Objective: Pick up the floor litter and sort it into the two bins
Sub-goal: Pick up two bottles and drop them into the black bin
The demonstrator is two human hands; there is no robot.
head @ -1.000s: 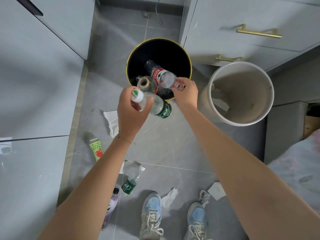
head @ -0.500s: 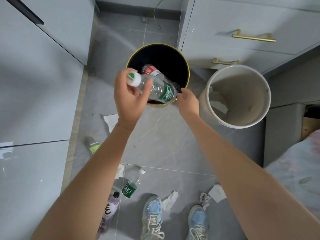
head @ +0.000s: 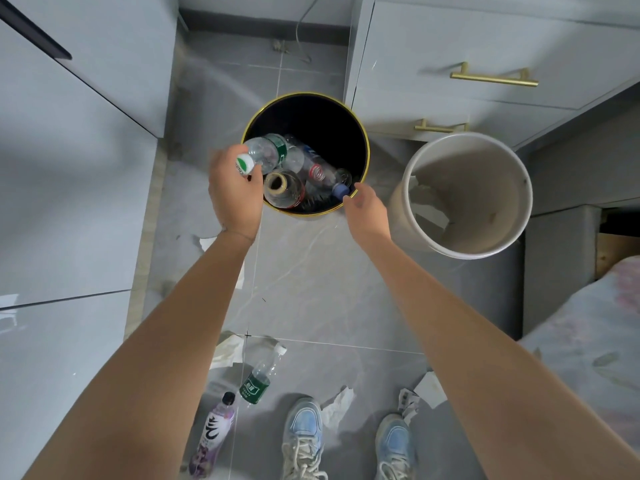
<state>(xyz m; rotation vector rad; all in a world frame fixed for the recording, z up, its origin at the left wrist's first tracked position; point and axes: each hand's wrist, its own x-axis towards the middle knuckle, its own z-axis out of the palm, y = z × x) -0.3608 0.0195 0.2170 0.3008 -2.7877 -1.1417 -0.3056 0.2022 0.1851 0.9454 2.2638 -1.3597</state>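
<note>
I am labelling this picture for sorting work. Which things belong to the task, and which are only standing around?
Belong to the job:
black bin
white bin
bottle in the left hand
right hand
green-label bottle
purple bottle
paper scraps

Just there:
drawers
shoes
bed cover

Soft, even daylight fills the scene. Glare streaks the glossy cabinet left of the fingers. The black bin beyond the fingertips stays dark inside. Straight edges bow outward; the left hand is slightly motion-blurred.
</note>
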